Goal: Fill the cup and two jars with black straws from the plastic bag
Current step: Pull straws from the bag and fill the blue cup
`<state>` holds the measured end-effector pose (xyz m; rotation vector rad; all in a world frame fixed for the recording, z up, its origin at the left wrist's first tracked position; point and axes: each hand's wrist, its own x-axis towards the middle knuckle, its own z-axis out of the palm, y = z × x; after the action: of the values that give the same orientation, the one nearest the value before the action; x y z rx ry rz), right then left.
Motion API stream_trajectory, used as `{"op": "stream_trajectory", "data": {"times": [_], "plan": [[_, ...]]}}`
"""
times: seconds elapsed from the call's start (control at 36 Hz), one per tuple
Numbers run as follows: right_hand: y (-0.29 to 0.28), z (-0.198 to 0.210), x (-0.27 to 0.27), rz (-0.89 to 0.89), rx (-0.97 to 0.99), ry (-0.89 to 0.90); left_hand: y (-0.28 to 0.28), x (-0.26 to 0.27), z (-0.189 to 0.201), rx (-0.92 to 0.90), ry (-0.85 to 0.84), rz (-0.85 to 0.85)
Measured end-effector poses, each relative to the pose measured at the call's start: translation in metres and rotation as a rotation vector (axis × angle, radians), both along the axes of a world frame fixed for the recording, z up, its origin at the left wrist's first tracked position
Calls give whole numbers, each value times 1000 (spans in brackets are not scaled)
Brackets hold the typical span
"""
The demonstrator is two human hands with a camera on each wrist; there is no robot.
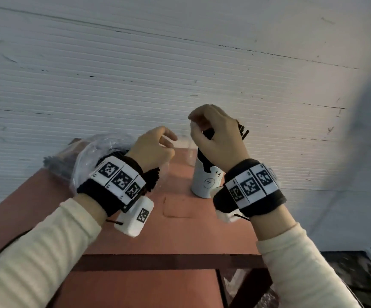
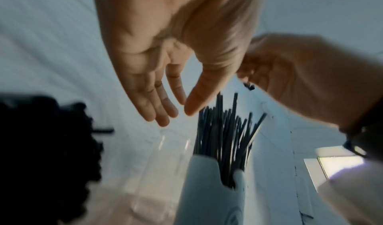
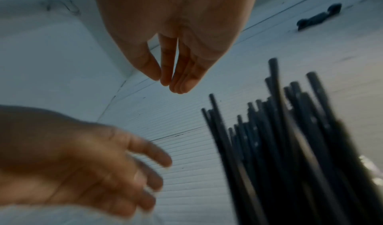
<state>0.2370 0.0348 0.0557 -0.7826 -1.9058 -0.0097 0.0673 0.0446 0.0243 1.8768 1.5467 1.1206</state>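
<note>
A white cup (image 1: pixel 206 181) with a bear drawing stands on the red table (image 1: pixel 180 230), packed with black straws (image 3: pixel 279 138) that fan out above its rim (image 2: pixel 225 135). My right hand (image 1: pixel 204 127) hovers over those straws, its fingers (image 3: pixel 180 81) loosely together and holding nothing. My left hand (image 1: pixel 169 141) is open, fingers straight (image 2: pixel 161 107), above the mouth of the clear plastic bag (image 1: pixel 87 156) of black straws (image 2: pixel 41 146). One clear jar (image 1: pixel 188 152) stands between the hands, just left of the cup (image 2: pixel 165 163). A second jar is not visible.
A white ribbed wall (image 1: pixel 180 74) rises right behind the table. The table's front edge (image 1: pixel 158 255) is near my forearms, with a dark frame and floor below on the right. A small dark object (image 3: pixel 319 17) sits on the wall.
</note>
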Motion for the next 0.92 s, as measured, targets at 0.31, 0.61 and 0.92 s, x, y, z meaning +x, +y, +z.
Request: {"op": "stream_trajectory", "data": {"times": [0.31, 0.61, 0.92], "plan": [[6, -42, -79, 107, -531, -352, -34, -107, 18, 112, 157, 220], [9, -48, -146, -70, -495, -817, -29, -148, -15, -71, 213, 50], [13, -57, -168, -20, -579, -774, -30, -147, -15, 19, 149, 98]]}}
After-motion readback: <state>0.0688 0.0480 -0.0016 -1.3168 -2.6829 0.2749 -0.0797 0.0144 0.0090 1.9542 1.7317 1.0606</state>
